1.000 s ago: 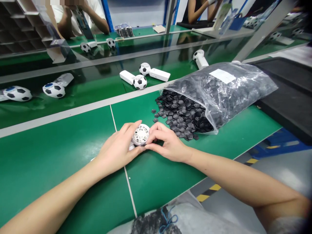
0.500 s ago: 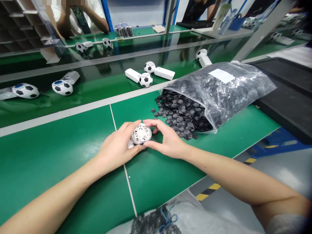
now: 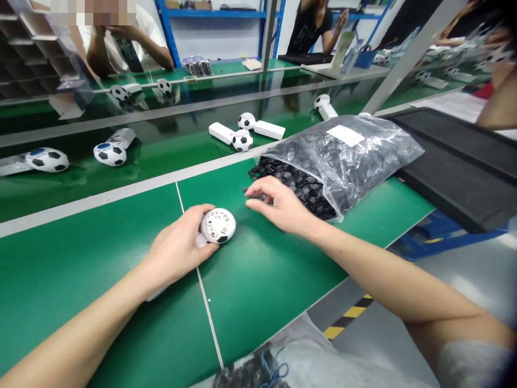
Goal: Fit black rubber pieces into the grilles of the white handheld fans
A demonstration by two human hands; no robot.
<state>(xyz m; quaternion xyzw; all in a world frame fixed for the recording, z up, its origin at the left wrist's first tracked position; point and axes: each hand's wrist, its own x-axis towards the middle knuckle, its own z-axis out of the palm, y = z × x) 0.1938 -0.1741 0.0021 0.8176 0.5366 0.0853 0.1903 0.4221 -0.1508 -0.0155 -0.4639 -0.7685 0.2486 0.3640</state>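
Observation:
My left hand (image 3: 175, 248) is shut around a white lattice ball shell (image 3: 218, 226), with a small white part showing below it on the green workbench (image 3: 121, 253). My right hand (image 3: 278, 205) is off the shell and hangs low over the bench, fingers spread. Its fingertips are close to the edge of a heap of black pentagon patches (image 3: 291, 182), and the fingers hide some loose pieces. The heap spills from the mouth of a clear plastic bag (image 3: 347, 159) packed with more of the same patches.
A black tray (image 3: 456, 161) lies to the right of the bag. Beyond a grey bench edge, white football-patterned handheld fans (image 3: 242, 132) lie on a lower green surface. Co-workers sit farther back, and a grey cloth (image 3: 291, 366) lies at the bottom.
My right hand has let go of the white shell and moved to the black patches. My left hand keeps the shell, now shifted slightly left, and the whole view has tilted.

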